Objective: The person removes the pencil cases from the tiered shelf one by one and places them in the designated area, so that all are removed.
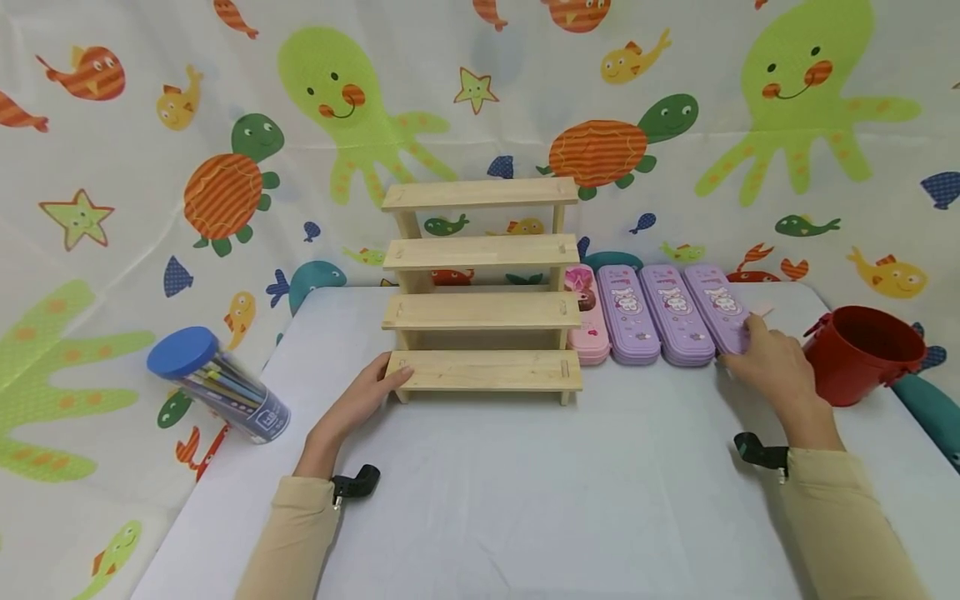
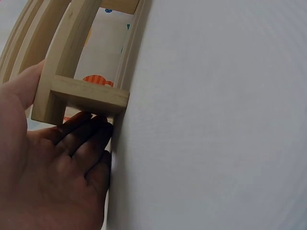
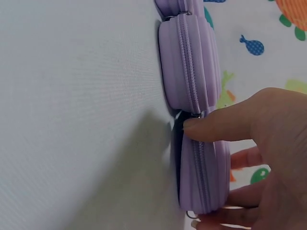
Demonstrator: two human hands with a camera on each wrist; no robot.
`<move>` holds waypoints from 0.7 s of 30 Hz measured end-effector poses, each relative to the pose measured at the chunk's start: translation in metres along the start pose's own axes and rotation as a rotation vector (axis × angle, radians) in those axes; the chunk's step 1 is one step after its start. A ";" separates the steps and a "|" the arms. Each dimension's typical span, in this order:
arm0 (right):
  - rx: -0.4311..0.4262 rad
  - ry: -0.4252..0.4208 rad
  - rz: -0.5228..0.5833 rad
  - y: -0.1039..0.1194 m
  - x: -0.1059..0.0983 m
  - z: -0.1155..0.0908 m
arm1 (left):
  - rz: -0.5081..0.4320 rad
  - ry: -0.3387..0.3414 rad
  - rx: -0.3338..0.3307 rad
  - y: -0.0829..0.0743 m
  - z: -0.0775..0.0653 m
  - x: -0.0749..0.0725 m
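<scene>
A stepped wooden shelf (image 1: 483, 310) stands at the middle back of the table. My left hand (image 1: 363, 396) holds the left end of its lowest board, thumb on top and fingers beneath, as the left wrist view shows. Right of the shelf, a pink pencil case (image 1: 592, 329) and three purple ones lie in a row. My right hand (image 1: 776, 371) grips the rightmost purple pencil case (image 3: 208, 172), with the thumb on its zipped near end and the fingers round its right side. A dark gap shows along that case's lower edge in the right wrist view.
A red bucket (image 1: 843, 367) stands just right of my right hand. On the left, a clear tube of pencils (image 1: 236, 396) with a blue lid leans outward in the view. A cloth printed with sea animals (image 1: 487, 100) hangs behind the white table (image 1: 525, 500).
</scene>
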State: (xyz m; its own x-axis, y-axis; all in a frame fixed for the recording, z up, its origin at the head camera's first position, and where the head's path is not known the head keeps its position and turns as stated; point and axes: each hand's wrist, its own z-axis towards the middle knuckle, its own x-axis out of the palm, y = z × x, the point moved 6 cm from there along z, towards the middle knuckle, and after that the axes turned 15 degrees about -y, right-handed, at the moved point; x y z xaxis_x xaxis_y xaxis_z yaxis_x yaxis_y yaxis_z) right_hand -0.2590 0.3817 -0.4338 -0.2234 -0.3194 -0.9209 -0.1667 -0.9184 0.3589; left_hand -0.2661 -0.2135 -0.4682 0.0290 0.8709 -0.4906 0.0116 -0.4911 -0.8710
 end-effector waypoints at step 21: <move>0.049 -0.007 0.040 -0.002 0.007 -0.015 | 0.026 0.011 -0.028 0.005 -0.002 -0.002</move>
